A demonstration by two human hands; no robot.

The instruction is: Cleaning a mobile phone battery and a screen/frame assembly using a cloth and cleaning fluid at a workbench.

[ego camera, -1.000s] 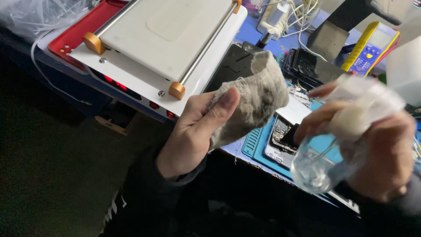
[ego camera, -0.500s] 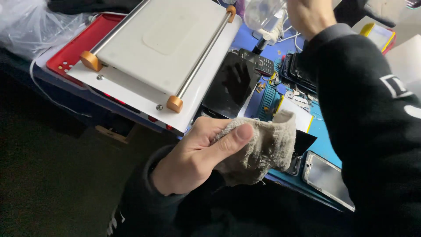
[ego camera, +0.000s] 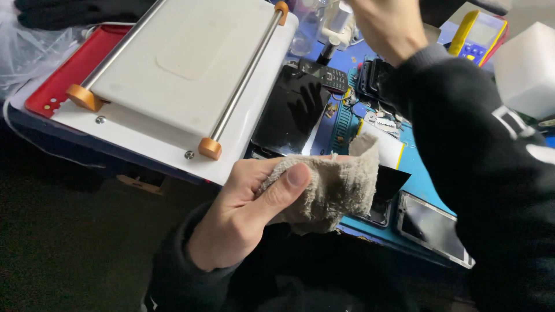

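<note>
Clearly gripping a grey rag (ego camera: pixel 332 188) with left hand (ego camera: pixel 248 211) above blue mat (ego camera: pixel 419 179); right hand (ego camera: pixel 387 26) raised beyond, grip impossible to tell.

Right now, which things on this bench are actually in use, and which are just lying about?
In use:
- left hand, gripping a grey cloth
- right hand, raised at the back of the bench; what it holds cannot be seen

Lying about:
- white plate machine with two rods
- black glass panel
- small keypad phone
- phone by the edge
- yellow meter

Left hand (ego camera: pixel 243 214) grips grey cloth (ego camera: pixel 332 188) (crumpled).
</note>
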